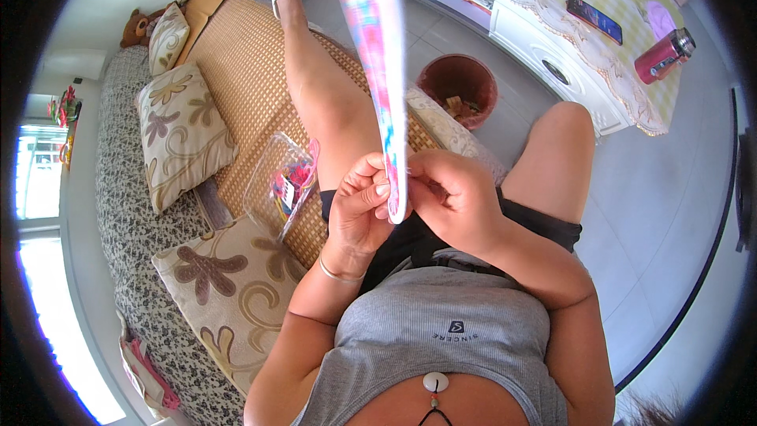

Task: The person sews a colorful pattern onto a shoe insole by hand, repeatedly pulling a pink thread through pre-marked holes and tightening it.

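Your left hand pinching the rounded lower end of a long, flat strip before you, mottled pink, blue and white, pale-edged, your right hand curled alongside, its grip too hidden to tell, woven tan mat below.

strip: smooth-looking | box: clear glossy plastic | flask: glossy metal | cushion: matt cloth

Strip | pink, blue, white, blurred | long, raised | lower end between hands
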The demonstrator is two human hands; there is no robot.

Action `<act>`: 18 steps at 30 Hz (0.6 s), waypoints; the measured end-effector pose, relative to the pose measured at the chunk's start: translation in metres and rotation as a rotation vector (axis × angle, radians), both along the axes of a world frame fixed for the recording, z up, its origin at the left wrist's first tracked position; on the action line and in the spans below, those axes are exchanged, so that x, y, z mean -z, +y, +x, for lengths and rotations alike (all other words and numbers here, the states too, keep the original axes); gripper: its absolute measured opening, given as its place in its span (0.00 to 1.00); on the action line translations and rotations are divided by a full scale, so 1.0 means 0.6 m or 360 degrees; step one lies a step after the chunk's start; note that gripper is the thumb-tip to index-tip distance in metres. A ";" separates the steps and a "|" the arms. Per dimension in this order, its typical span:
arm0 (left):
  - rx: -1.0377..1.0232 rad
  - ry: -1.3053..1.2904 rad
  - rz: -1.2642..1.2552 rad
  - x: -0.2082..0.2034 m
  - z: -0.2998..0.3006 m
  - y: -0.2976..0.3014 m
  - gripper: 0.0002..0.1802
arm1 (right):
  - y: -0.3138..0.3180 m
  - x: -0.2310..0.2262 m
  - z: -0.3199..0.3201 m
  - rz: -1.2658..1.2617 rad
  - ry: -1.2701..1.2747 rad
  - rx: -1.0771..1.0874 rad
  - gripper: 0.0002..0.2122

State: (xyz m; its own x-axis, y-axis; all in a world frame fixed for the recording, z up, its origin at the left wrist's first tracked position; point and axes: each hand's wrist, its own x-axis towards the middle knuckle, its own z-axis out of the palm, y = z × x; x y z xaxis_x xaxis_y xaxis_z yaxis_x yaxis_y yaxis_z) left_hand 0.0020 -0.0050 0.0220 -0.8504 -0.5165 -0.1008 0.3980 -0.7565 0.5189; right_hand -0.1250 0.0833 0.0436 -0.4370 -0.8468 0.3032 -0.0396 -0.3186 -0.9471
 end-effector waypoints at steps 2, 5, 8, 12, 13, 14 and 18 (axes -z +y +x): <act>-0.0055 -0.0094 -0.0056 -0.005 0.004 -0.001 0.12 | 0.004 0.011 -0.009 0.0133 -0.0233 -0.0177 0.03; -0.0143 -0.0161 -0.0209 -0.019 0.006 0.004 0.11 | 0.006 0.027 -0.029 0.0154 -0.0571 -0.0444 0.06; -0.0230 -0.0323 -0.0393 -0.022 0.008 0.013 0.11 | 0.009 0.031 -0.031 0.0183 -0.0508 -0.0446 0.06; -0.0365 -0.0401 -0.0522 -0.033 0.003 0.020 0.10 | 0.001 0.024 -0.020 0.0124 -0.0675 -0.0215 0.06; -0.0397 -0.0438 -0.0576 -0.035 0.003 0.019 0.10 | -0.003 0.021 -0.020 0.0120 -0.0758 -0.0108 0.06; -0.0428 -0.0475 -0.0630 -0.037 0.003 0.019 0.11 | -0.002 0.035 -0.030 0.0101 -0.0441 0.0109 0.06; -0.0528 -0.0596 -0.0816 -0.034 0.007 0.021 0.11 | 0.011 -0.004 -0.041 -0.0248 0.0895 0.0580 0.09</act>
State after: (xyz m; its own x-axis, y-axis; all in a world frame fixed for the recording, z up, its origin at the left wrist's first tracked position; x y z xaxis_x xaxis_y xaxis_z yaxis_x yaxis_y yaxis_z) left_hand 0.0063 0.0077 0.0425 -0.5960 -0.8024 -0.0303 0.2903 -0.2505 0.9236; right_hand -0.1497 0.0896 0.0459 -0.4262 -0.6038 0.6736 -0.6424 -0.3223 -0.6953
